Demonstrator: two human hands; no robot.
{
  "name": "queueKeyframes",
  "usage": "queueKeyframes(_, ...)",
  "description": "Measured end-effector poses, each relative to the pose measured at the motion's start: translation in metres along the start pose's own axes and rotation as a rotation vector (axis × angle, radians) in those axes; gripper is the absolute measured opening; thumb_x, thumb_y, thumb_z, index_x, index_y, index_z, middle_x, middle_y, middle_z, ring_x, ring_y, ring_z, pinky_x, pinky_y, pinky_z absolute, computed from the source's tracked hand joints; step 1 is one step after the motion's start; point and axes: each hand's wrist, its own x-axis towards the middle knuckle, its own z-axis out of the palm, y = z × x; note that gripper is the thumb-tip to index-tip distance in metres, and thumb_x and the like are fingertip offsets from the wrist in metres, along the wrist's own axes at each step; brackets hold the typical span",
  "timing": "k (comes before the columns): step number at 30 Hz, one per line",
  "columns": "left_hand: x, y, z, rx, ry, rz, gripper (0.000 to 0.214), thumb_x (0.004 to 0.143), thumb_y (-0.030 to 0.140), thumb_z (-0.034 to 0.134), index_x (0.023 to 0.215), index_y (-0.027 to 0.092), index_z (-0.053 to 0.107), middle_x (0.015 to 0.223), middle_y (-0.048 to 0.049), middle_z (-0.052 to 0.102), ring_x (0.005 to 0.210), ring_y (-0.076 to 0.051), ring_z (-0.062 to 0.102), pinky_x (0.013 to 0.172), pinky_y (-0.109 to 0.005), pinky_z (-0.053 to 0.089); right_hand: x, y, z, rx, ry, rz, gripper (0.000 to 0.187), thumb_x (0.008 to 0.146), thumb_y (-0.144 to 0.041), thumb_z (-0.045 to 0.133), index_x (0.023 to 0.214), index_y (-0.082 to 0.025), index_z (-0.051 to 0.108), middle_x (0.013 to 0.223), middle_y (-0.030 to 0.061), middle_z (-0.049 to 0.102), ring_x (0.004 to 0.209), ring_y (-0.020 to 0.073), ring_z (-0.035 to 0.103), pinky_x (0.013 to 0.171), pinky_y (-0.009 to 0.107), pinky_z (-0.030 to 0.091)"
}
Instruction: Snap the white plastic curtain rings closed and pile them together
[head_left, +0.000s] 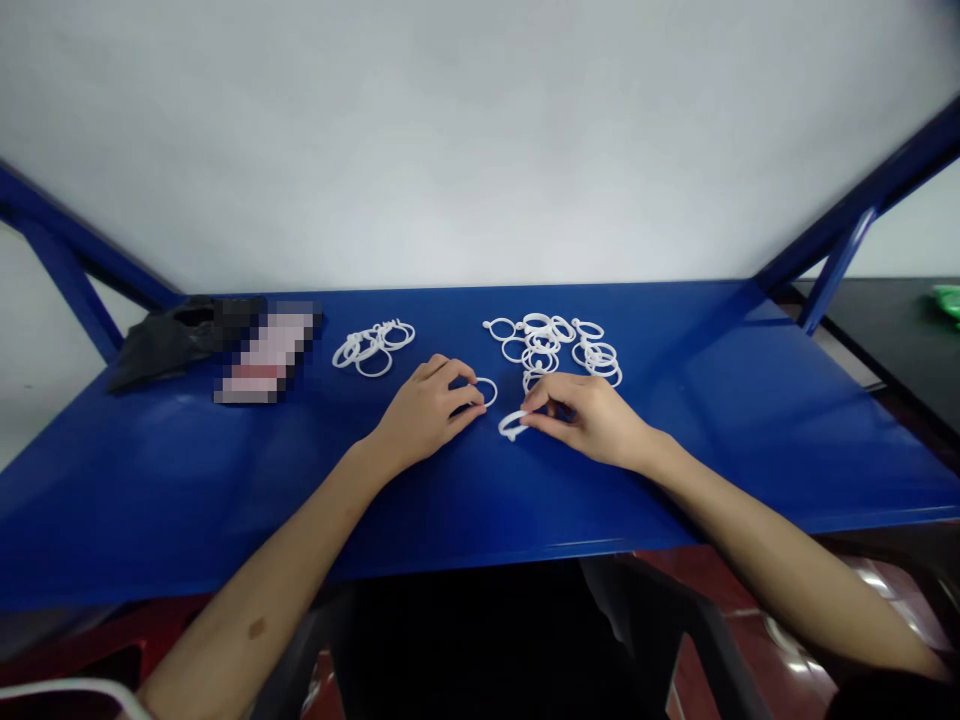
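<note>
Between thumb and fingers of my right hand is a white ring with a small knob, tilted just over the blue table. My left hand pinches the left side of another thin white ring. The two rings are apart, a short gap between them. Behind my right hand lies a pile of similar white rings, partly hidden by the fingers. Just right of it is a smaller cluster of rings. Farther left, several more rings lie in a loose overlapping group.
A black bag or cloth lies at the table's back left, beside a blurred-out pink and white item. Blue metal braces stand at both sides. A pale wall closes off the back.
</note>
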Motion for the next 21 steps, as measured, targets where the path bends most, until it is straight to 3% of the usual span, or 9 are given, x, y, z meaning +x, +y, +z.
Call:
queueKeyframes(4,-0.001,0.003,0.001,-0.076,-0.013,0.067,0.019,0.097,0.034,0.059,0.09,0.024,0.074,0.107,-0.005,0.064,0.096,-0.02,0.052,0.088,-0.037,0.046,0.002,0.004,-0.001,0.037,0.1,-0.045,0.007,0.093,-0.025,0.069,0.093,-0.019,0.065,0.089,0.0021,0.067,0.076,0.0126,0.062,0.069,0.026,0.051)
queueKeyframes(8,0.0,0.007,0.001,-0.108,-0.013,0.048,0.014,0.093,0.035,0.065,0.097,0.021,0.067,0.105,-0.004,0.064,0.094,-0.02,0.054,0.09,-0.037,0.046,0.002,0.009,0.002,-0.014,0.053,-0.139,0.005,0.097,-0.02,0.06,0.093,-0.02,0.064,0.096,0.0047,0.066,0.092,0.0166,0.062,0.084,0.033,0.053)
queueKeyframes(13,0.0,0.009,0.0,-0.101,0.039,0.007,0.026,0.09,0.038,0.069,0.101,0.018,0.058,0.104,-0.0055,0.062,0.094,-0.021,0.056,0.087,-0.038,0.049,0.006,0.013,0.014,-0.047,0.022,-0.178,0.012,0.1,-0.018,0.054,0.095,-0.02,0.064,0.103,0.0068,0.064,0.101,0.0186,0.059,0.089,0.036,0.051)
queueKeyframes(17,0.0,0.008,0.0,-0.043,0.067,0.065,0.022,0.09,0.035,0.069,0.105,0.02,0.064,0.105,-0.0058,0.058,0.092,-0.02,0.055,0.081,-0.035,0.05,0.012,0.016,0.024,-0.156,0.024,-0.184,0.015,0.1,-0.022,0.054,0.094,-0.02,0.067,0.106,0.0076,0.063,0.098,0.02,0.056,0.088,0.038,0.05)
queueKeyframes(21,-0.001,0.007,0.001,-0.044,0.037,0.1,0.013,0.093,0.034,0.065,0.094,0.022,0.071,0.101,-0.0047,0.058,0.086,-0.018,0.052,0.075,-0.032,0.048,0.013,0.015,0.018,-0.237,0.002,-0.179,0.015,0.098,-0.032,0.059,0.101,-0.02,0.068,0.111,0.009,0.062,0.101,0.0222,0.053,0.089,0.039,0.049)
